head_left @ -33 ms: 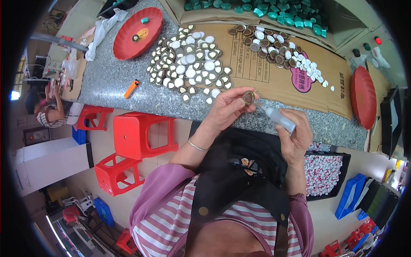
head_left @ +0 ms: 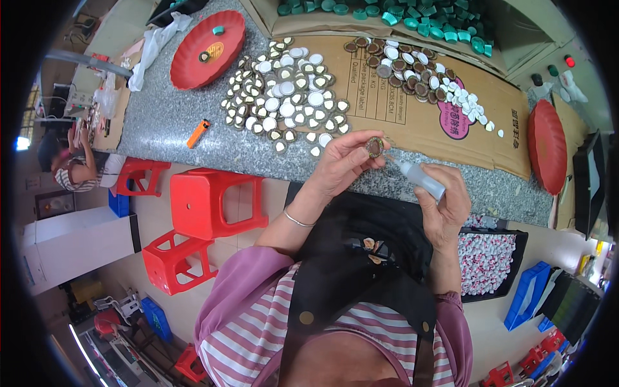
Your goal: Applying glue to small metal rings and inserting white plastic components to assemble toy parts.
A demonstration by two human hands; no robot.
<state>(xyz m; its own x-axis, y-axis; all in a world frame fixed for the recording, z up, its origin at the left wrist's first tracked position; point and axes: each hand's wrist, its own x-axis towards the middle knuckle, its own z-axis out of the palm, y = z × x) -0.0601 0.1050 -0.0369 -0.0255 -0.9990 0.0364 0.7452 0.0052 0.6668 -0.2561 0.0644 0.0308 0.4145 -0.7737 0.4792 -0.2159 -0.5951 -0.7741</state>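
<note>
Between the thumb and fingers of my left hand (head_left: pixel 345 159) is a small round brown disc (head_left: pixel 374 148) with a dark, patterned rim. My right hand (head_left: pixel 445 200) is wrapped round a translucent squeeze bottle (head_left: pixel 425 180), tilted so its nozzle points up and left, close to the disc. Whether the tip touches the disc I cannot tell. Beyond my left hand lie many dark-rimmed round pieces (head_left: pixel 255 90) with pale centres, mixed with white discs (head_left: pixel 315 99). Brown discs (head_left: pixel 420 89) and small white pieces (head_left: pixel 465 103) are spread farther right on the cardboard sheet (head_left: pixel 380 122).
A red scalloped tray (head_left: pixel 187 64) sits at the left of the grey counter (head_left: pixel 155 122), with an orange lighter (head_left: pixel 198 133) nearer me. Another red tray (head_left: pixel 548 148) stands at the right. Green cups (head_left: pixel 425 26) fill a shelf behind. Red stools (head_left: pixel 193 206) stand below left.
</note>
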